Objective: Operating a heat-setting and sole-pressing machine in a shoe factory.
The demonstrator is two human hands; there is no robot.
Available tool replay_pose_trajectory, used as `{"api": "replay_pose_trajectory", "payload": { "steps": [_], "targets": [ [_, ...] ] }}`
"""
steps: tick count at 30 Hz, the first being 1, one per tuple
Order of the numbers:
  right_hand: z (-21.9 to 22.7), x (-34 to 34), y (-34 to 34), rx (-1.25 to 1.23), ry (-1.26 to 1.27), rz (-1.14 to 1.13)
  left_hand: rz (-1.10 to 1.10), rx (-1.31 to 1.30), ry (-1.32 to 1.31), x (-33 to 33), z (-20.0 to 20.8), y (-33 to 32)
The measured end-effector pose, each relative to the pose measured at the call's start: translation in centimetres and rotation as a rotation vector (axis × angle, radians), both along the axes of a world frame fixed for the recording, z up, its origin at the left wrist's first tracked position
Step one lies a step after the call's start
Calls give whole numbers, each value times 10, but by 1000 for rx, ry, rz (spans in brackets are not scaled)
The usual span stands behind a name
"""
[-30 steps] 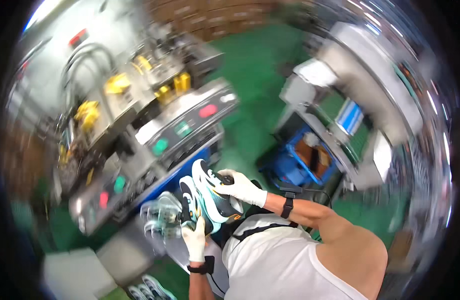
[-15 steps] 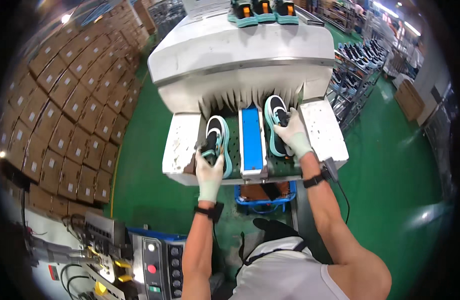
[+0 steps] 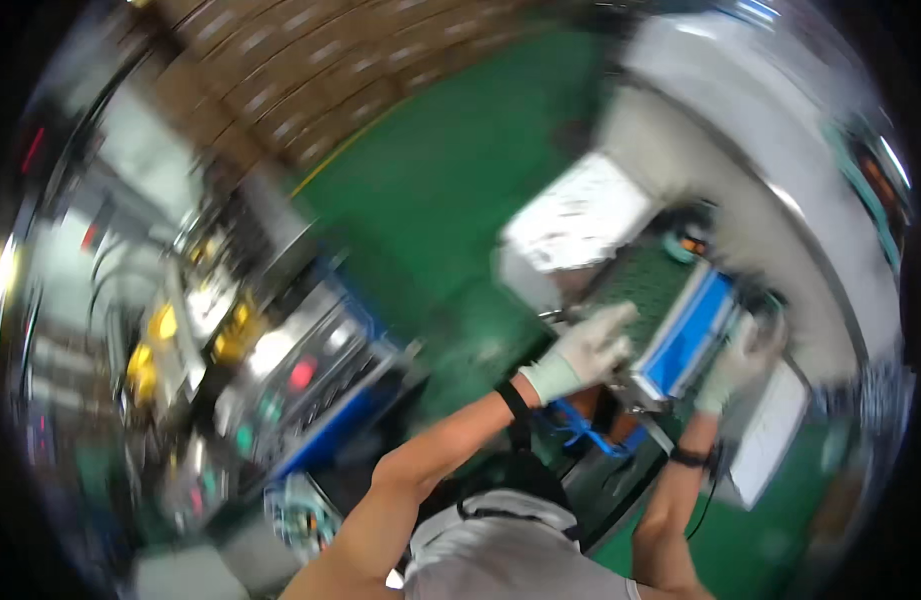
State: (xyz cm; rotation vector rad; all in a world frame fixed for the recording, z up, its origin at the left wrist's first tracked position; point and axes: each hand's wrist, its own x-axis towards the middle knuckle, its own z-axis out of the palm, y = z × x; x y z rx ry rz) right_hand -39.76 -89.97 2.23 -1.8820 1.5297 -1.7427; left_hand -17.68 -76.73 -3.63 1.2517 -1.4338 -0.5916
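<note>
The picture is motion-blurred. My gloved left hand [image 3: 589, 350] reaches out with fingers spread at the near edge of the dark green belt [image 3: 649, 290] of a white machine [image 3: 681, 130]; nothing shows in it. My gloved right hand [image 3: 733, 362] is raised beside the blue divider [image 3: 693, 330], close to a dark shoe [image 3: 769, 302] at the machine's mouth; the blur hides whether it still touches the shoe. Farther in on the belt lies another shoe [image 3: 686, 243] with teal and orange trim.
A control console [image 3: 301, 375] with red and green buttons and yellow parts [image 3: 161, 325] stands at my left. A light shoe [image 3: 306, 510] lies by it. Stacked cardboard boxes [image 3: 281, 50] line the back, beyond green floor [image 3: 451, 170]. A blue crate [image 3: 581, 430] sits under the machine.
The view has swung left, so the white machine now sits at the right. My left hand has let go of its shoe and drawn back to the belt's edge.
</note>
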Motion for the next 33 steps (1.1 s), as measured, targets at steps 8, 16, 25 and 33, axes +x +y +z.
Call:
{"api": "replay_pose_trajectory", "payload": {
  "steps": [8, 16, 25, 33],
  "targets": [
    [-171, 232, 275, 922, -51, 1433, 928, 862, -910, 66, -153, 595],
    [-212, 300, 454, 919, 694, 1726, 2378, 1158, 34, -91, -107, 1072],
    [-260, 265, 463, 1005, 1495, 1438, 1971, 1621, 298, -125, -219, 1029],
    [-180, 314, 575, 1153, 1135, 1688, 1904, 755, 723, -96, -98, 904]
  ]
}}
